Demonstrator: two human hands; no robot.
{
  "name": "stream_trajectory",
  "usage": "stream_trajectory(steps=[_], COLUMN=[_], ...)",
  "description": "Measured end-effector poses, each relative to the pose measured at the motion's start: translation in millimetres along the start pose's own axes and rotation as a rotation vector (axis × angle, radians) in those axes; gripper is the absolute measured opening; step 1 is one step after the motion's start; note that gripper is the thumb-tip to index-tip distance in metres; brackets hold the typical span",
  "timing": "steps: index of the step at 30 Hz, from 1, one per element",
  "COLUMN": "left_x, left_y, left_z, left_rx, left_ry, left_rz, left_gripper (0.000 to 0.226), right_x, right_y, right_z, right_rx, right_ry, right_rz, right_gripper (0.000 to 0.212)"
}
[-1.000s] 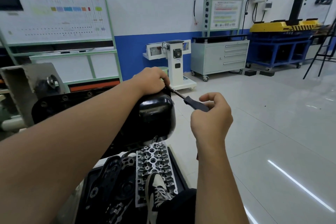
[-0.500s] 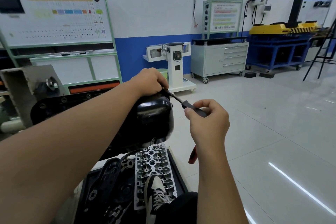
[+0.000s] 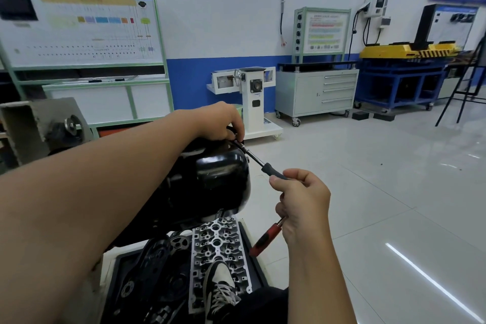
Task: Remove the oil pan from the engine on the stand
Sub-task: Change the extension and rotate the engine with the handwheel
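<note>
The glossy black oil pan (image 3: 218, 176) sits on the engine held by the grey stand (image 3: 31, 123) at the left. My left hand (image 3: 218, 121) reaches over the pan's top and pinches the tip of a socket driver (image 3: 253, 158) at the pan's far edge. My right hand (image 3: 302, 197) grips the driver's black handle, just right of the pan. A red-handled tool (image 3: 265, 238) also sticks out downward from my right hand.
Below the pan a black tray (image 3: 123, 265) holds an aluminium cylinder-head part (image 3: 218, 244) and dark engine covers; my shoe (image 3: 218, 289) rests on it. A white pedestal machine (image 3: 252, 97), a grey drawer cabinet (image 3: 318, 92) and a blue bench stand along the back wall.
My right hand has slid down and slightly left along the driver, and the red-handled tool now shows beneath it. My left hand stays at the driver's tip.
</note>
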State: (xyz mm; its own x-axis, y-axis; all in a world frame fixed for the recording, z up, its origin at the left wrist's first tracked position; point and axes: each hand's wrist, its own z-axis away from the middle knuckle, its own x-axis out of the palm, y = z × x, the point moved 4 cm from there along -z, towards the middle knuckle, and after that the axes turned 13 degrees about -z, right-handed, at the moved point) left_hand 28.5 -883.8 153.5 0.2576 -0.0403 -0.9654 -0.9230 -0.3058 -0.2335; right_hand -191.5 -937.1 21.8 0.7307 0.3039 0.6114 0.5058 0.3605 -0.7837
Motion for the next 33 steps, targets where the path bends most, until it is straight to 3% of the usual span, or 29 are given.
stream_trajectory(steps=[11, 26, 33], left_x=[-4.0, -2.2, 1.5], left_y=[13.1, 10.4, 3.5], left_z=[4.7, 7.5, 10.5], left_rx=[0.121, 0.034, -0.022], left_ry=[0.062, 0.108, 0.164], left_rz=[-0.391, -0.245, -0.02], left_gripper=[0.023, 0.019, 0.021], right_x=[-8.5, -7.4, -15.2], right_y=[4.2, 15.1, 16.8], right_z=[2.6, 7.3, 4.1], right_rx=[0.085, 0.193, 0.222], right_ry=[0.001, 0.05, 0.117], right_rz=[-0.128, -0.292, -0.295], right_gripper=[0.027, 0.03, 0.028])
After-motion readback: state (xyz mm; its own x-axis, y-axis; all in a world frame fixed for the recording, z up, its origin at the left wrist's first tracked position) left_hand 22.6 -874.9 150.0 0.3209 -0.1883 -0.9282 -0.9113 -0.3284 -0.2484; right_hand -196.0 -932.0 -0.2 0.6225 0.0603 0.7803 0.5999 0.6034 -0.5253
